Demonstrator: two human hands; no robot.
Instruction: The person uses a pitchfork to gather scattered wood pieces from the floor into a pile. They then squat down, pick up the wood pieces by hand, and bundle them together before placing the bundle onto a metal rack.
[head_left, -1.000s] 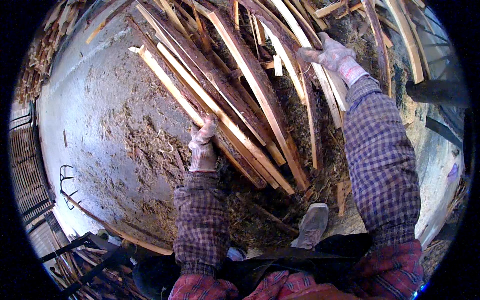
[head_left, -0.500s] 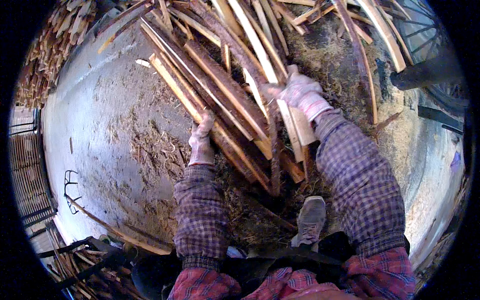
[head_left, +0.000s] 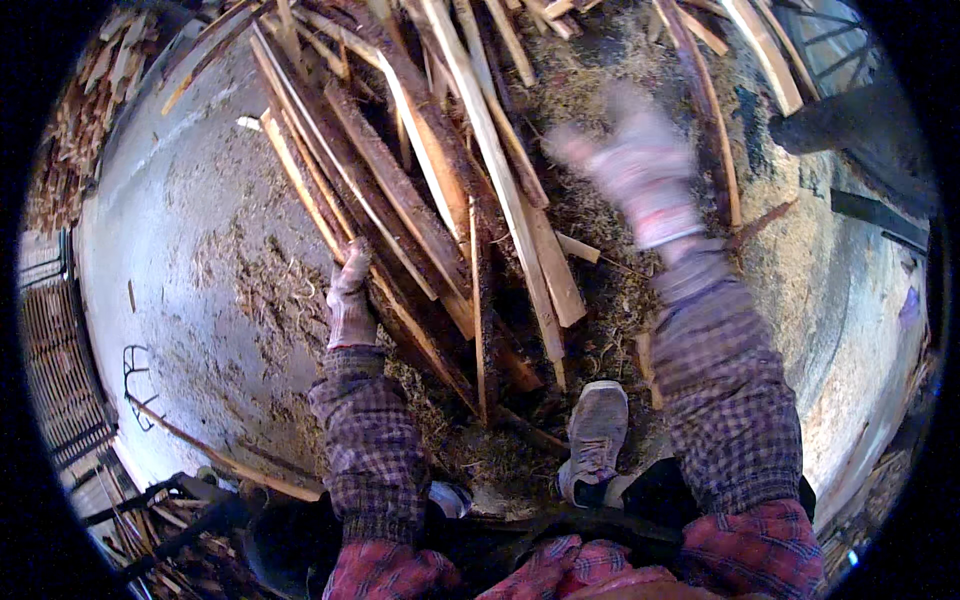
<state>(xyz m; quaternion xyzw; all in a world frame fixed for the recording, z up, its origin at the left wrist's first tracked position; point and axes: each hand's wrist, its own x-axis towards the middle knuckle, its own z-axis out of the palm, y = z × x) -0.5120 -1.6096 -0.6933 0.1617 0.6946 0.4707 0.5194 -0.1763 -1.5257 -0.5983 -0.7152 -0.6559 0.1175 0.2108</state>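
Observation:
My left hand (head_left: pixel 350 295), in a pale work glove, is closed on the left edge of a bark-edged wooden strip (head_left: pixel 400 317). Its thumb lies on top; its other fingers are hidden. That strip is the outermost of a bundle of long rough strips slanting from the far left toward my feet. My right hand (head_left: pixel 635 165), gloved too and smeared by motion, is off the wood, thumb apart from the fingers, with nothing visible in it. Left of it lies a pale strip (head_left: pixel 500 180), with a short flat piece (head_left: pixel 556 270) against its near end.
A tall wood stack (head_left: pixel 85 120) stands at the far left. Near my shoe (head_left: pixel 597 430), bark shreds litter the concrete floor (head_left: pixel 180 250). At the right are a curved bark strip (head_left: pixel 712 130), a dark tube (head_left: pixel 840 118) and sawdust. A long stick (head_left: pixel 225 458) lies at the near left.
My right hand has let go of the strips and moved up and away to their right. The bundle has shifted left and nearer in view, with my left hand still on its edge.

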